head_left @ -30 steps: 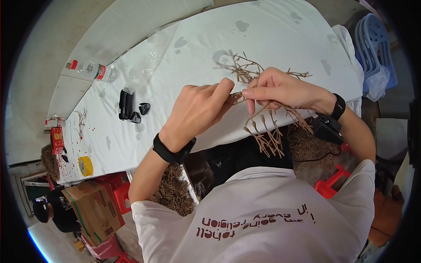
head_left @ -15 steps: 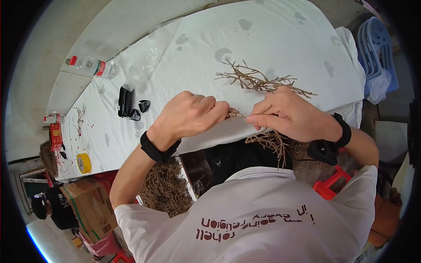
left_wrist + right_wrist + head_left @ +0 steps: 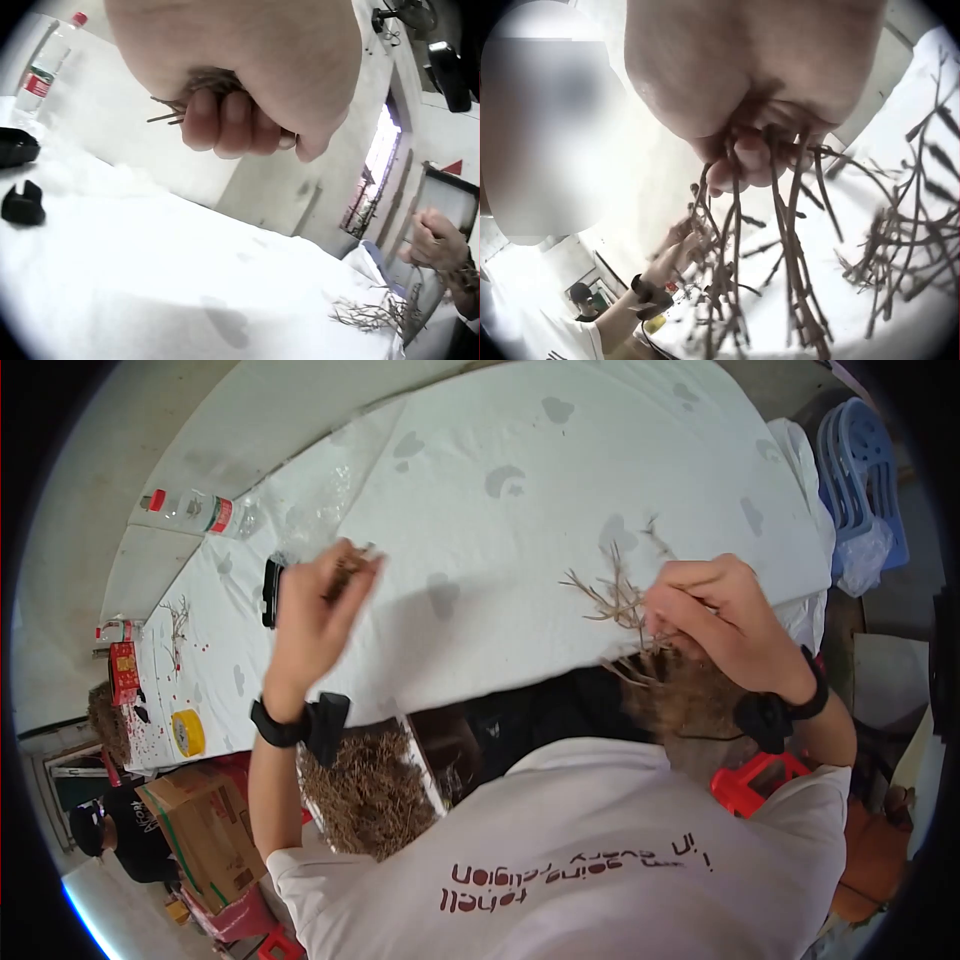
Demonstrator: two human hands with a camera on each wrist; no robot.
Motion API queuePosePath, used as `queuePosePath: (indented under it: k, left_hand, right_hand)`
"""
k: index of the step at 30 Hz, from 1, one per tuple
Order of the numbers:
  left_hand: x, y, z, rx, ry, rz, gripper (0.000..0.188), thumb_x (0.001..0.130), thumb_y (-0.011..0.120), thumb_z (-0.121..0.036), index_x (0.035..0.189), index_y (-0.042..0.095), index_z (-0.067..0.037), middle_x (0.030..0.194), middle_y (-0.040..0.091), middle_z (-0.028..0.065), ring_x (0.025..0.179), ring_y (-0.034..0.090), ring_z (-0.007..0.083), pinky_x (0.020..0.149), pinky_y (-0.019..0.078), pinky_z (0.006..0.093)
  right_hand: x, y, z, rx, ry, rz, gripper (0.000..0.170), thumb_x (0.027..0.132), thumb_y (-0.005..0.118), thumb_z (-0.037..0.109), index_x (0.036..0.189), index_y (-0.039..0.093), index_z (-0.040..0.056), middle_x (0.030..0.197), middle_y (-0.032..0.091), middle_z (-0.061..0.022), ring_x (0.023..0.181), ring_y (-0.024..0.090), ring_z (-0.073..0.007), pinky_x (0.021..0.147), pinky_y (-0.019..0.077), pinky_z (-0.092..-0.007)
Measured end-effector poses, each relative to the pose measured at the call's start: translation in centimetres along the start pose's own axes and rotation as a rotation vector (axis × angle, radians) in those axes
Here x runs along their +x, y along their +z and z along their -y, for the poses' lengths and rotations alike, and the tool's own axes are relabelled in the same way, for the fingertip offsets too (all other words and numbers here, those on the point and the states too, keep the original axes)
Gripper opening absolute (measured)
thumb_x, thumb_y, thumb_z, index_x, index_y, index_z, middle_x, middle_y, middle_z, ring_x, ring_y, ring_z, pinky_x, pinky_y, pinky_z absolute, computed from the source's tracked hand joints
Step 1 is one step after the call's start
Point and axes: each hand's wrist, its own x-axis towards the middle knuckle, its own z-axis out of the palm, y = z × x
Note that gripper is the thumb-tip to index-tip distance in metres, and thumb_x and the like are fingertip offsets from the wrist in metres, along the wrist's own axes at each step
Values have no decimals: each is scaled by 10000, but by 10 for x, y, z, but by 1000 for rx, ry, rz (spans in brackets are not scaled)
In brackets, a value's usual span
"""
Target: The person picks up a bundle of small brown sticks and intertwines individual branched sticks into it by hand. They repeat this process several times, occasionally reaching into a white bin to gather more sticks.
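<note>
My left hand [image 3: 308, 622] is raised over the left part of the table. Its fingers curl round a small bunch of thin brown twigs [image 3: 214, 79], with a few ends poking out past the little-finger side. On the right, near the table's front edge, my right hand [image 3: 718, 618] grips dry, branched twigs [image 3: 791, 251] that hang down below the fingers. More branching stems [image 3: 612, 600] fan out to the left of that hand. The two hands are well apart, and the palms partly hide both bunches.
A white-rimmed box of dry twigs [image 3: 375, 800] stands below the table's front edge. On the white-covered table [image 3: 480, 600] are a black case [image 3: 270, 592], a plastic bottle [image 3: 190, 508] and yellow tape [image 3: 187, 732]. Blue stools [image 3: 850, 470] stand at right. Another person [image 3: 130, 830] is at lower left.
The hands were together at the twigs and have separated. My left hand has swung left with a small bunch, my right hand slightly right. The twig pile seen behind the right hand no longer shows there.
</note>
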Motion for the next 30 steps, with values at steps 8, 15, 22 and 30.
queuePosePath:
  k: [8, 15, 22, 30]
  left_hand:
    - [5, 46, -43, -624, -224, 145, 214, 865, 736, -47, 782, 539, -38, 682, 481, -42, 640, 406, 41, 573, 343, 208]
    - [20, 90, -57, -954, -129, 68, 393, 850, 744, -9, 718, 385, -99, 849, 638, 13, 765, 539, 54, 702, 449, 221]
    - [20, 99, -77, -1399, -458, 157, 466, 862, 753, -9, 701, 333, -133, 970, 724, 131, 939, 666, 117, 839, 543, 287]
    - [12, 111, -86, -990, -323, 34, 417, 882, 703, 68, 749, 353, -116, 881, 682, 102, 858, 664, 109, 726, 553, 241]
  right_hand:
    - [39, 9, -15, 582, 132, 33, 263, 1017, 576, 148, 886, 693, -48, 732, 632, -29, 563, 550, -43, 459, 401, -184]
    - [46, 11, -30, 702, 58, 125, 214, 989, 620, 125, 973, 719, -65, 780, 657, -51, 608, 578, -61, 476, 433, -195]
    - [49, 18, -32, 653, 66, 26, 171, 936, 695, 89, 1004, 724, -66, 828, 680, -52, 648, 589, -60, 544, 469, -202]
    - [50, 35, -32, 408, -22, -114, 141, 901, 721, 57, 987, 720, -55, 841, 692, -55, 713, 617, -84, 648, 506, -237]
